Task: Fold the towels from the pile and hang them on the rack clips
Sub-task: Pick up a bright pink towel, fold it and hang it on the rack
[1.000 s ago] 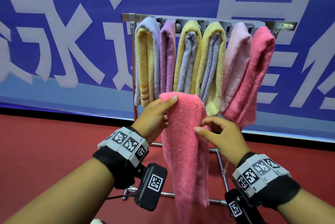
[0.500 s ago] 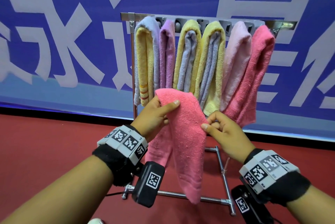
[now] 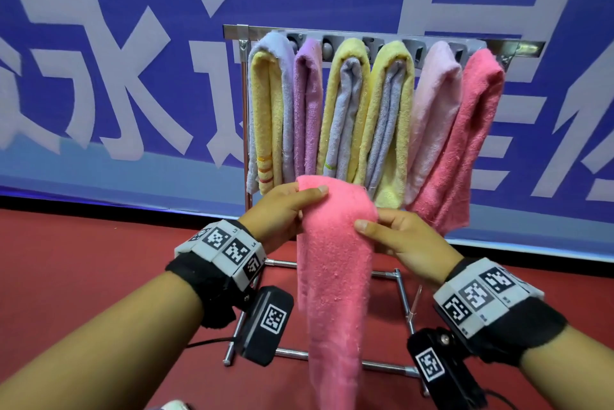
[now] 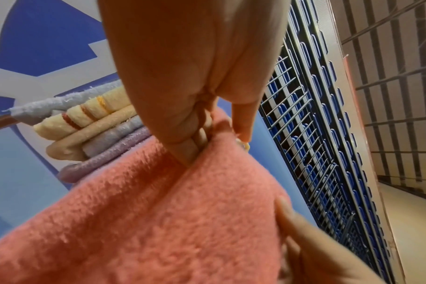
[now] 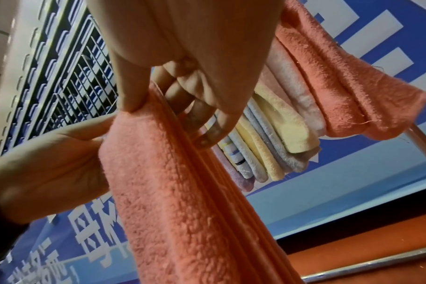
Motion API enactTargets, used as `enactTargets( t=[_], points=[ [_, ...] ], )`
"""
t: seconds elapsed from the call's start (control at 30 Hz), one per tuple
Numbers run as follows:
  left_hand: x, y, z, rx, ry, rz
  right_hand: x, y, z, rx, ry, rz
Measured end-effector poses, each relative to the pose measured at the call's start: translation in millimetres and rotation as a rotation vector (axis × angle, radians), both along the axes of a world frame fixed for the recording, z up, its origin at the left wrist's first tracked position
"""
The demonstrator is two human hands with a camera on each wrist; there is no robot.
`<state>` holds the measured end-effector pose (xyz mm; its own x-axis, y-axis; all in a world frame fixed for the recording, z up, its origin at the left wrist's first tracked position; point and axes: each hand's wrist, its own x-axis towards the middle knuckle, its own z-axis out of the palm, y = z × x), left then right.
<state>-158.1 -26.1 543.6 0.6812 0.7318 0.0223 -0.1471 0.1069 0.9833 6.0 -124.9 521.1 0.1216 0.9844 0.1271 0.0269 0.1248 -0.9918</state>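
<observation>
A pink towel [image 3: 335, 263], folded into a long strip, hangs down in front of the rack [image 3: 382, 44]. My left hand [image 3: 285, 210] pinches its top left edge with thumb over the fold. At the right edge my right hand [image 3: 395, 237] pinches the towel [image 5: 182, 192] a little lower. The left wrist view shows the towel [image 4: 146, 221] under my fingers [image 4: 190, 151]. Several folded towels, lilac, yellow, pale pink and deep pink [image 3: 465, 143], hang from the rack's clips.
A blue banner [image 3: 99, 77] with large white characters stands right behind the rack. The rack's metal base tubes [image 3: 398, 366] lie on the red floor [image 3: 83, 276] below my wrists. Blue tiered seating [image 4: 316, 134] shows beyond in the wrist views.
The towel's hanging halves have been drawn together into one narrow strip. My right hand moved in to pinch its right edge, and both hands sit slightly lower than half a second ago.
</observation>
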Motion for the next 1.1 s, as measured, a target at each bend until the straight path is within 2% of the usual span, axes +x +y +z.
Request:
enactTargets(
  t=[0.23,0.63,0.93,1.1],
  points=[
    [-10,-1,-8,0.041,0.024,-0.037,-7,13,15,0.051,0.032,0.002],
    [0,-6,7,0.169,0.085,-0.056,4,12,22,0.124,0.015,-0.084],
    [16,-8,34,0.178,0.066,-0.082,17,8,-2,0.013,0.091,-0.041],
    [15,-2,44,0.157,0.041,-0.076,18,8,-17,-0.098,-0.096,0.016]
  ],
)
